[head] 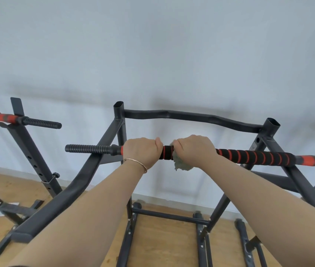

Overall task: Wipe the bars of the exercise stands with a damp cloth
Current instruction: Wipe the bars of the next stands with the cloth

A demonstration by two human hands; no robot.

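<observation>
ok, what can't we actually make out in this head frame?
Head view only:
1. cloth: mostly hidden under the right hand; only a greenish wad shows below the bar. Whether it is damp cannot be told.
2. The bar: the stretches under the left hand and the right hand are covered; its right end is cut off by the frame edge.
3. second bar, far left: blurred and cut off by the left edge.

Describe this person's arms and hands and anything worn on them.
The left forearm and right forearm are bare, uncovered by sleeves. The left hand and right hand are ungloved, with no rings visible. A thin gold-coloured bangle circles the left wrist; the right wrist carries nothing.
</observation>
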